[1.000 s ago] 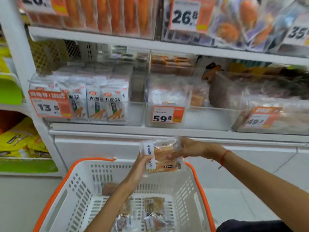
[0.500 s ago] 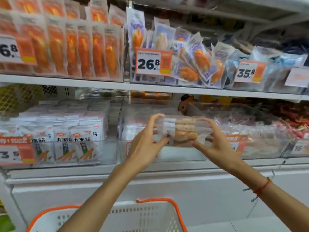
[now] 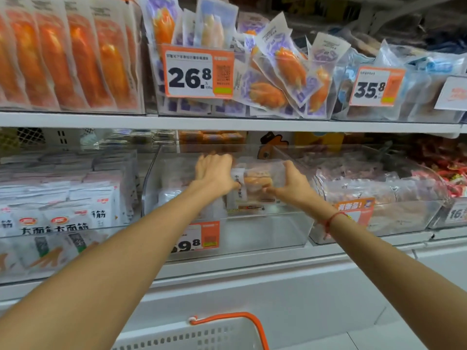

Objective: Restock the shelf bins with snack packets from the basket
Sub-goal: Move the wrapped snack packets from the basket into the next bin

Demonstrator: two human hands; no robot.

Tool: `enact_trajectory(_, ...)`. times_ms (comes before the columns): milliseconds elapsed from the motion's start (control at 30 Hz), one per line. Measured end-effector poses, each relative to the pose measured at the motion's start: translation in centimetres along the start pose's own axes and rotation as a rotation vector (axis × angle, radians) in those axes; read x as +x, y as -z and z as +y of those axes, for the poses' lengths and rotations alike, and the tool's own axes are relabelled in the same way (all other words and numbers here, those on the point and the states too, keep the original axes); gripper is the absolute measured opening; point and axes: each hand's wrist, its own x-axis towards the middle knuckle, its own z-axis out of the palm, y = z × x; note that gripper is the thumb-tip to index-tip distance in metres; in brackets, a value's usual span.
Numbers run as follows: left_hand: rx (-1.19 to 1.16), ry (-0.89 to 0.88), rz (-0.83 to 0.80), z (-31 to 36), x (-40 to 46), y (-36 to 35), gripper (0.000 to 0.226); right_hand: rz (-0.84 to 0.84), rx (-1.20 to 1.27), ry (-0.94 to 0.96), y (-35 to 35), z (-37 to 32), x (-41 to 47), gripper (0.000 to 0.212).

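Note:
A clear snack packet [image 3: 257, 179] with pale brown pieces and a white label strip sits inside the middle clear shelf bin [image 3: 265, 233], above other packets there. My left hand [image 3: 214, 173] reaches into the bin and holds the packet's left edge with thumb and fingers. My right hand [image 3: 290, 184] pinches its right edge. Both forearms stretch over the bin's front wall. The white basket [image 3: 202, 334] with an orange rim shows at the bottom edge; its contents are out of view.
The bin to the left [image 3: 63, 210] is packed with white packets. A bin on the right [image 3: 391, 198] holds clear packets. The shelf above [image 3: 227, 122] carries orange and purple packets behind price tags 26.8 and 35.8. White cabinet fronts lie below.
Both hands have carried the packet up from over the basket and forward into the middle bin. The view has tilted up, so only the basket's rim shows now.

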Motion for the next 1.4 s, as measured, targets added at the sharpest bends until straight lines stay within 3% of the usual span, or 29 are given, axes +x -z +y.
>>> enact_trajectory(167, 0.215, -0.005, -0.204, 0.0, 1.2, -2.0, 0.054, -0.169, 0.021, -0.224, -2.5, 0.4, 2.3, 0.074)
enact_trajectory(300, 0.320, -0.017, -0.250, 0.1, 1.6, -2.7, 0.059, -0.261, -0.034, -0.351, -3.1, 0.8, 3.4, 0.079)
enact_trajectory(433, 0.384, -0.036, -0.282, 0.3, 1.9, -2.7, 0.068, -0.241, -0.122, -0.287, -3.1, 0.9, 4.1, 0.102)
enact_trajectory(567, 0.351, -0.086, -0.255, 0.0, 1.8, -2.6, 0.076, -0.299, -0.292, -0.123, -4.0, 0.2, 4.4, 0.099)
enact_trajectory(700, 0.312, -0.082, -0.227, -0.2, 1.4, -2.2, 0.060, -0.379, -0.283, -0.145, -4.3, -0.1, 5.1, 0.099)
enact_trajectory(833, 0.285, -0.072, -0.261, -0.5, 1.4, -2.5, 0.066, -0.452, -0.283, -0.137, -4.3, -0.1, 5.7, 0.089)
enact_trajectory(1133, 0.202, -0.009, -0.326, -0.5, 1.3, -2.4, 0.069, -0.386, -0.388, -0.056, -3.9, 0.1, 4.3, 0.090)
enact_trajectory(1300, 0.106, 0.039, -0.318, 0.0, 0.8, -1.0, 0.045, -0.286, -0.417, 0.003, -2.3, -0.5, 2.6, 0.080)
enact_trajectory(1400, 0.028, 0.033, -0.252, 0.0, 0.0, 0.3, 0.039, -0.139, -0.370, 0.083, -1.5, -1.0, 1.1, 0.066)
